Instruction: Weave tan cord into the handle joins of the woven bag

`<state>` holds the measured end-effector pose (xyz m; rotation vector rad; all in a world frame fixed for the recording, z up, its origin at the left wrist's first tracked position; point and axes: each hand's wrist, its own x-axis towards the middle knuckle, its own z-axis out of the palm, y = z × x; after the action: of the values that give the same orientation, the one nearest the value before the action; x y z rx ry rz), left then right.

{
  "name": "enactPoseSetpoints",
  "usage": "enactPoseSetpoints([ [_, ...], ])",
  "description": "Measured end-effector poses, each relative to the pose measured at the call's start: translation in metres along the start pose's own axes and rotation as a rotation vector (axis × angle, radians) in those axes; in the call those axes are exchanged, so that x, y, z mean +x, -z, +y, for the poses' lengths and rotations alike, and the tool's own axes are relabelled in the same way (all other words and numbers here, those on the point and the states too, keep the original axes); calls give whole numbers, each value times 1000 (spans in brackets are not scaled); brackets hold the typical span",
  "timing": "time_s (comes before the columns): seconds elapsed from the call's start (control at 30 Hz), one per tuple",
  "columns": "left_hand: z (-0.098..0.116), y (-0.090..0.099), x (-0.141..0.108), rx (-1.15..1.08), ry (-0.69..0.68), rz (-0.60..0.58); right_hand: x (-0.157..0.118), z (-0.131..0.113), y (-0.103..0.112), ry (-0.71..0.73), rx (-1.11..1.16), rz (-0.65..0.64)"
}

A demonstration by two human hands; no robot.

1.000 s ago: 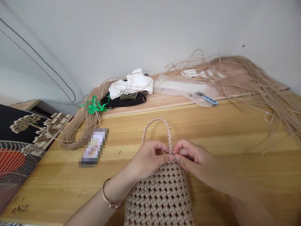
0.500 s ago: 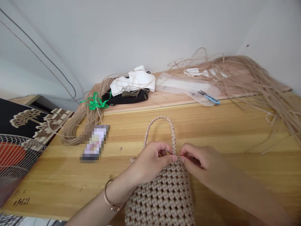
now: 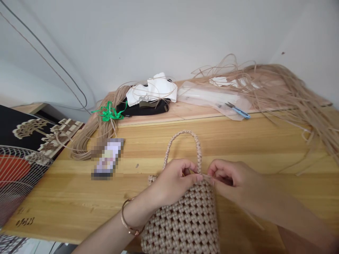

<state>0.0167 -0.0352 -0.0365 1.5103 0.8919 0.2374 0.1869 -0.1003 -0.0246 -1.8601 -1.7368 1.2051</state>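
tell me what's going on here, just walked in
A person is working on a woven bag with bare hands. The left-hand grip pinches its top edge, right by the base of the arched handle. The right-hand grip holds a thin strand that runs out from that spot. The blue-handled snips lie out of hand farther back, and a strand bundle with a green tie lies on the left.
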Motion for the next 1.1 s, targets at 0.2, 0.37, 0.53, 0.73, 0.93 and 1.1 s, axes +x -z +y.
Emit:
enactPoseSetpoints([
  [0.2,1,0,0,9,4,15,1,7,0,-49,71,-30],
  [0.37,2,0,0,13,20,15,3,17,9,-11,108,-81],
  [0.53,4,-1,0,3,39,-3,1,17,16,2,32,-21],
  [0.73,2,-1,1,-15,42,10,-5,3,8,-38,-156,176],
  [0.93,-2,1,3,-25,18,8,-15,6,-6,-140,-156,357],
  [1.1,-4,4,2,-6,16,34,-31,28,-12,-103,-13,266],
])
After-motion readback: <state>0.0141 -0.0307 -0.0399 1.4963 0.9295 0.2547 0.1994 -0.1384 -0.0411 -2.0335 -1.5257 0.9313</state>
